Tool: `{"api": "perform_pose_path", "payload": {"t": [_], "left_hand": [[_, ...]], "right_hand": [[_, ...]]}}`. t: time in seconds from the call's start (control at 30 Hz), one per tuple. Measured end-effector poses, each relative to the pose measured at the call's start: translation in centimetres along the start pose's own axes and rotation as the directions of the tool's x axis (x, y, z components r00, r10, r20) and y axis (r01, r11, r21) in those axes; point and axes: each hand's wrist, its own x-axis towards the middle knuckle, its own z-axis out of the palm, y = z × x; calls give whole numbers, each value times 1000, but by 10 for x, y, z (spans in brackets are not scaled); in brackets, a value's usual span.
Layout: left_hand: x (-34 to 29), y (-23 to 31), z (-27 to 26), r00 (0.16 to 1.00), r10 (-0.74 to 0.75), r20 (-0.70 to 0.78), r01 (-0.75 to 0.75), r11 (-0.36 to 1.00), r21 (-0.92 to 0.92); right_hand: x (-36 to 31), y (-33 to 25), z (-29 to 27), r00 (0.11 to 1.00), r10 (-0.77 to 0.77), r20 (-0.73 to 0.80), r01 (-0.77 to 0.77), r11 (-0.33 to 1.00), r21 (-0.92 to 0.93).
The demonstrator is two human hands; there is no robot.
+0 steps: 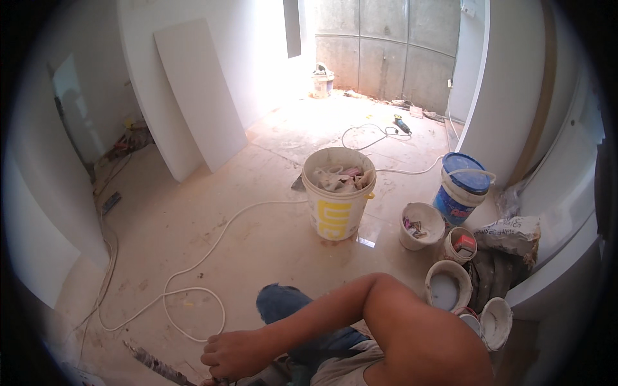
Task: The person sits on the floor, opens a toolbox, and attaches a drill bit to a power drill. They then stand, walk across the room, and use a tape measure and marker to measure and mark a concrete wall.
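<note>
Down at the lower edge, one hand point(233, 355) is in view, its arm crossing in from the right side, fingers curled shut around the handle end of a mortar-caked tool point(158, 367) whose blade runs out to the hand's left over the floor point(167, 225). Whether this is the right or left hand is hard to tell; it reads as the right, and the other hand is out of sight. Just above the hand loops one white cable point(193, 293). Farther ahead stands one large white bucket with yellow print point(336, 212), stuffed with rags. Off to the hand's right sit one blue-lidded pail point(462, 190), five small white tubs point(421, 225) and one grey sack point(512, 233). Well ahead, one white board point(203, 96) leans against the wall.
</note>
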Motion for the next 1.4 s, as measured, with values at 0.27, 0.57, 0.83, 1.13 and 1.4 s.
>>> {"api": "perform_pose_path", "payload": {"t": [0.27,0.57,0.83,1.13,1.4], "left_hand": [[-9,-3,6,987,83,137,-112,970,216],[5,-22,0,975,170,144,-196,963,187],[10,-26,-8,955,182,234,-238,940,243],[5,-32,-19,962,235,143,-265,928,263],[6,-30,-26,975,128,182,-171,955,244]], "right_hand": [[13,-14,-7,982,-180,63,187,974,-131],[43,-8,-18,873,-449,189,482,852,-203],[54,-14,-1,852,-324,411,392,916,-89],[39,-4,-18,861,-390,327,446,887,-115],[43,-9,-18,852,-445,275,471,881,-35]]}}
